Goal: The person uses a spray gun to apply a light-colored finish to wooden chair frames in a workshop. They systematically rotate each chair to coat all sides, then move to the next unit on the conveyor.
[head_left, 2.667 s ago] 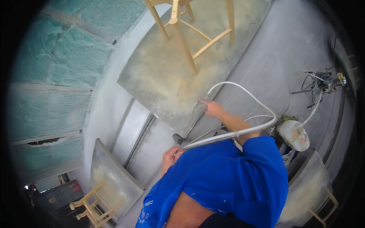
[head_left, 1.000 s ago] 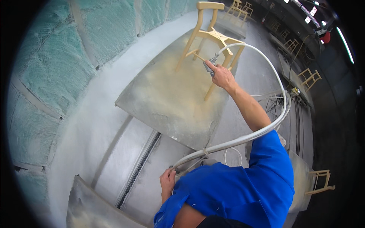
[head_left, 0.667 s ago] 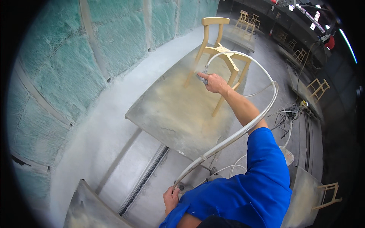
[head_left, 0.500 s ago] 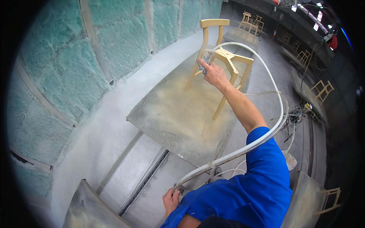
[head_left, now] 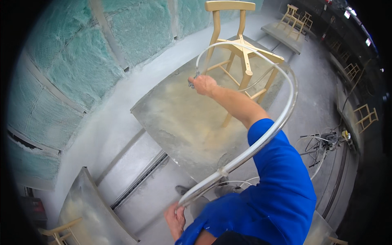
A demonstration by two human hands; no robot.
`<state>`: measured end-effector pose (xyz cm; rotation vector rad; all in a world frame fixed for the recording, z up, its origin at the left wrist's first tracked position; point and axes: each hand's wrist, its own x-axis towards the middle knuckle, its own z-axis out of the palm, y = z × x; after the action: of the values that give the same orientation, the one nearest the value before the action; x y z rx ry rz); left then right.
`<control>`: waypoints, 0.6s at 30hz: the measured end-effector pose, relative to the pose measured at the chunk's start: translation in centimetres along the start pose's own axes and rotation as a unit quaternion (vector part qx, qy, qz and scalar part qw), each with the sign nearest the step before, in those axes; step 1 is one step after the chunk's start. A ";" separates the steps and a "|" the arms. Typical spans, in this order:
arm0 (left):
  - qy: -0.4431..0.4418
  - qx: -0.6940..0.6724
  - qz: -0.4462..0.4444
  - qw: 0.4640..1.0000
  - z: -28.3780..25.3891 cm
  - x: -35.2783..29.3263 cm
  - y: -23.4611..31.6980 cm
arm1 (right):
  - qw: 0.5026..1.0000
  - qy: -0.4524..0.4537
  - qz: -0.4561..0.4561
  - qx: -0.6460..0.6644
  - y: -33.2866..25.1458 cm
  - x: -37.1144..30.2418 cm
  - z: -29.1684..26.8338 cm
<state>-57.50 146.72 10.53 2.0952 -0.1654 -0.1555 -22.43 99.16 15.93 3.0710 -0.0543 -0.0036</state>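
A pale wooden chair frame (head_left: 248,61) stands upright on a grey, yellow-stained platform (head_left: 179,122); its seat is only crossed bars. My right hand (head_left: 204,85) reaches out just left of the chair's front leg, closed around a small metal spray gun (head_left: 192,83) partly hidden by the fingers. From the gun a white hose (head_left: 281,122) arcs over the chair's seat and my right arm, then back toward my body. Low in the view, my left hand (head_left: 175,220) is closed on the hose beside my hip.
A wall of teal fibrous filter (head_left: 77,69) runs along the left. A second platform (head_left: 87,200) bears part of another chair (head_left: 63,230). Floor rails (head_left: 139,179) lie between platforms. More chairs (head_left: 292,18) stand far back and right, near a rig with hoses (head_left: 328,141).
My right hand has moved with the spray gun from in front of the chair's backrest leftward and down. The view has shifted, so the chair appears higher and larger. My left hand stays on the hose.
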 end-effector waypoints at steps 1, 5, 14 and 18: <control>0.027 0.002 -0.012 1.000 0.1 -1.5 0.1 | 1.000 -0.006 0.001 0.012 0.1 1.0 2.0; 0.127 -0.045 -0.086 0.987 1.1 -7.1 -0.9 | 0.998 -0.048 -0.007 0.040 -1.3 4.0 9.6; 0.060 -0.082 -0.170 0.980 1.6 -6.2 -2.0 | 0.977 -0.177 -0.044 0.109 -5.0 4.9 15.0; 0.055 -0.061 -0.080 0.993 0.1 -3.5 -3.6 | 0.972 -0.196 -0.019 0.127 -4.5 6.7 12.0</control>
<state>-60.76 149.11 7.55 1.9886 0.0766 -0.1429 -15.59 102.62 3.66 3.2697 -0.0164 -0.6557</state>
